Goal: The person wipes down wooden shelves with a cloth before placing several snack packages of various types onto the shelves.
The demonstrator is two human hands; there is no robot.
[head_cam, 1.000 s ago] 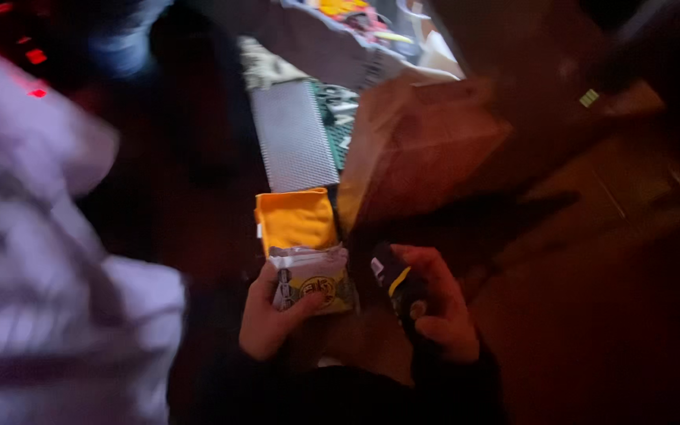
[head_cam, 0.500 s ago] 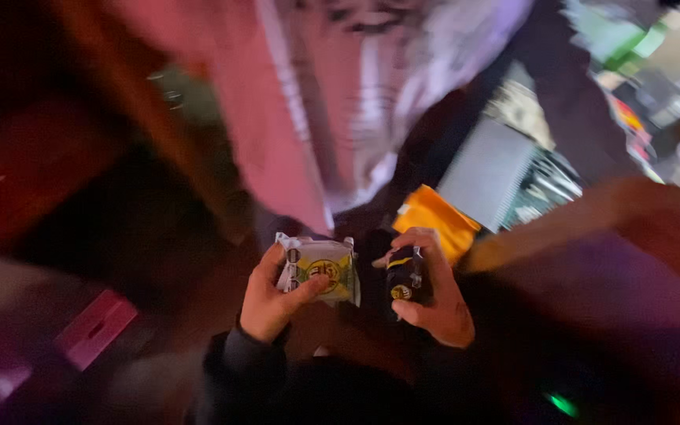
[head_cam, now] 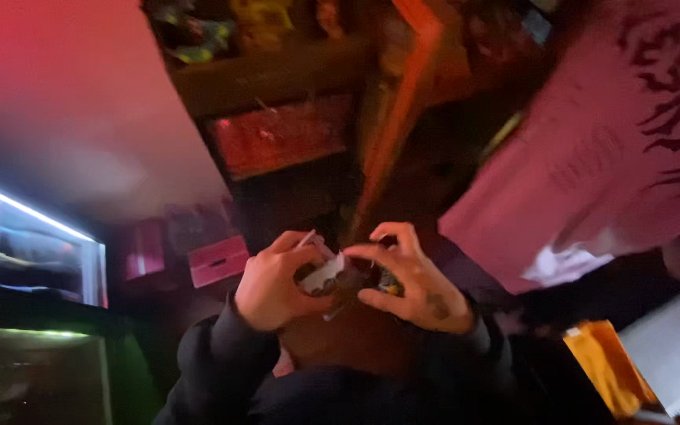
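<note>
Case: lit glass case (head_cam: 33,260) far left, well apart from the hands; dim red light everywhere
Left hand: left hand (head_cam: 273,283) curled around a small pale packet (head_cam: 323,275), thumb and fingers pinching its edge; held in the air, close to the body
Right hand: right hand (head_cam: 411,283) clasping a small dark item (head_cam: 379,282), touching the packet; what it is, too blurred to tell
Person: pink shirt (head_cam: 592,149) of another person just to the right
Box: orange box (head_cam: 607,370) low right
Risk: two things pinched at the fingertips with no surface visible beneath; a loose pinch could drop one; poor light may hide a slip; a nudge from the nearby person could jar both hands
</note>
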